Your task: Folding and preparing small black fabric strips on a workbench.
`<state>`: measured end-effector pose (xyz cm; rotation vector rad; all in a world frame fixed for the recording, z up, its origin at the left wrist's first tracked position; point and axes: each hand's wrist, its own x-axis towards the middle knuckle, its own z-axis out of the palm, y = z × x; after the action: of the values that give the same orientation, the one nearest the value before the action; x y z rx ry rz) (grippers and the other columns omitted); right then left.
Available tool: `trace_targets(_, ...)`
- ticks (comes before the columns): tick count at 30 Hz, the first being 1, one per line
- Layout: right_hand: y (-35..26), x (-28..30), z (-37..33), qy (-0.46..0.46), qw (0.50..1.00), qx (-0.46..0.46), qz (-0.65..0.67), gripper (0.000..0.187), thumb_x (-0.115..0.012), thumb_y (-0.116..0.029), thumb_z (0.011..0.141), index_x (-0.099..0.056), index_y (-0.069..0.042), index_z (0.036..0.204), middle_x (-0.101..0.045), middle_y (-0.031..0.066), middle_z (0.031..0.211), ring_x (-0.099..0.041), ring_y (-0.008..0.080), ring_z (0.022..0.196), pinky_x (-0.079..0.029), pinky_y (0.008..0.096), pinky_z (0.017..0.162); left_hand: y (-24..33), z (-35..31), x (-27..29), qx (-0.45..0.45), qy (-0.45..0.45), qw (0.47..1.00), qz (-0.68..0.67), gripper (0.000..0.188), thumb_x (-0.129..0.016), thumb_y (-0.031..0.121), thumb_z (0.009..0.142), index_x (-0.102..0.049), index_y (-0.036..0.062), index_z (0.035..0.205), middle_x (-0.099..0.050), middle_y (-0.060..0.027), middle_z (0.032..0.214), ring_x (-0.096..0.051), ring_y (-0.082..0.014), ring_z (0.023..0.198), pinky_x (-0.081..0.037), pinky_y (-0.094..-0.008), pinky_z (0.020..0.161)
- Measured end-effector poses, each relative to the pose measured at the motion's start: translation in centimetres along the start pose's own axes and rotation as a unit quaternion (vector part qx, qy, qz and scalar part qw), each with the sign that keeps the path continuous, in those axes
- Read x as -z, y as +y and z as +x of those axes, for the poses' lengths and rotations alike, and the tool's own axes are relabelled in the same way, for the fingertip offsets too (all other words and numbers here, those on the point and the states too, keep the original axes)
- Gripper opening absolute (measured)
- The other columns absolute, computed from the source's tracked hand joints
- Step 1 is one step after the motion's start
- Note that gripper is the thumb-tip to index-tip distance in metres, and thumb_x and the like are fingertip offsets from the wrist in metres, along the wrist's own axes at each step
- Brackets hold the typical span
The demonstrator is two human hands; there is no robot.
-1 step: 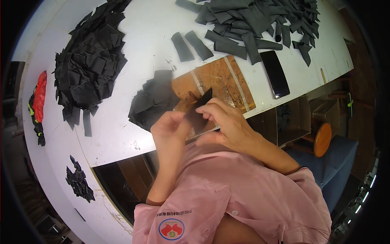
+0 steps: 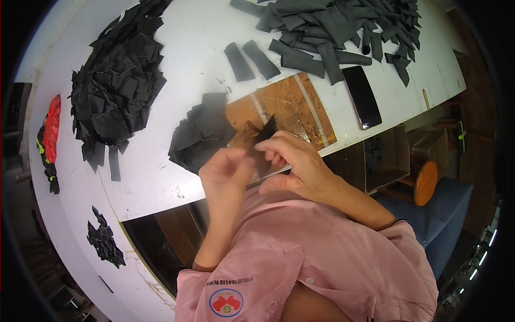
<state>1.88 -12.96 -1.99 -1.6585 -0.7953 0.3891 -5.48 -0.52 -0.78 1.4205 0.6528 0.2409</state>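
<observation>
A small black fabric piece (image 2: 266, 130) stands up between my two hands over a brown board (image 2: 316, 115) with pale tape strips. My right hand (image 2: 292, 161) has its curled fingers closed on the piece, and the thumb points left below it. My left hand (image 2: 228, 167) is blurred at the fingertips; its fingers and thumb are pinched together close to the piece's left side, and what lies between them is hidden. Just beyond the left hand lies a heap of flat black fabric pieces (image 2: 198, 131), partly overlapping the board's left edge.
On the white table (image 2: 145, 190), a large pile of black pieces (image 2: 118, 80) lies far left and a pile of dark grey fabric tubes (image 2: 327, 27) at the back. A black phone (image 2: 362, 98) rests right of the board. A wooden stool (image 2: 426, 184) stands right, below table height.
The black fabric piece has turned and looks narrower between my hands. My left fingers have shifted slightly; the piles and the board look the same.
</observation>
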Motion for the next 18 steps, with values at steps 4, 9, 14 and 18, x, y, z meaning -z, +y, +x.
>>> trace_targets(4,0.4,-0.8,0.1,0.055,0.995,0.058,-0.052,0.019,-0.067,-0.01,0.066,-0.057,0.0,0.079,-0.049,0.0073,0.068,-0.053,0.021,0.059,-0.042,0.0293,0.05,-0.9,-0.3,0.3,-0.064,-0.014,0.998,0.02,0.002,-0.056,-0.003,0.077,-0.056,-0.0021,0.078,-0.055,-0.002,0.064,-0.046,-0.0028,0.049,-0.034,-0.0144,0.042)
trace_targets(9,1.1,-1.8,0.3,0.062,0.978,0.11,-0.164,0.01,-0.062,-0.002,0.065,-0.054,-0.002,0.072,-0.047,0.0073,0.066,-0.052,0.0216,0.059,-0.042,0.0318,0.05,-2.9,-0.4,0.0,-0.201,0.074,0.961,0.176,0.008,-0.056,-0.005,0.076,-0.054,-0.0028,0.083,-0.057,-0.0031,0.065,-0.046,-0.0032,0.048,-0.038,-0.016,0.041)
trace_targets(14,1.3,-2.0,0.4,0.084,0.995,-0.019,-0.04,0.009,-0.061,0.0,0.065,-0.056,0.0,0.072,-0.048,0.0051,0.063,-0.051,0.0152,0.052,-0.04,0.0269,0.046,-1.5,0.7,0.4,0.009,0.06,0.985,-0.162,0.015,-0.058,-0.009,0.071,-0.052,0.0002,0.082,-0.057,-0.003,0.066,-0.04,-0.0009,0.044,-0.027,-0.0144,0.036)
trace_targets(18,0.7,-1.9,0.7,0.068,0.993,-0.086,0.051,0.008,-0.061,0.002,0.066,-0.06,0.001,0.074,-0.051,0.0022,0.062,-0.047,0.0063,0.051,-0.036,0.0199,0.045,-2.3,0.2,0.9,-0.084,0.072,0.991,-0.073,0.019,-0.062,-0.008,0.07,-0.053,0.0002,0.085,-0.059,-0.0037,0.069,-0.042,-0.0006,0.045,-0.029,-0.0135,0.039)
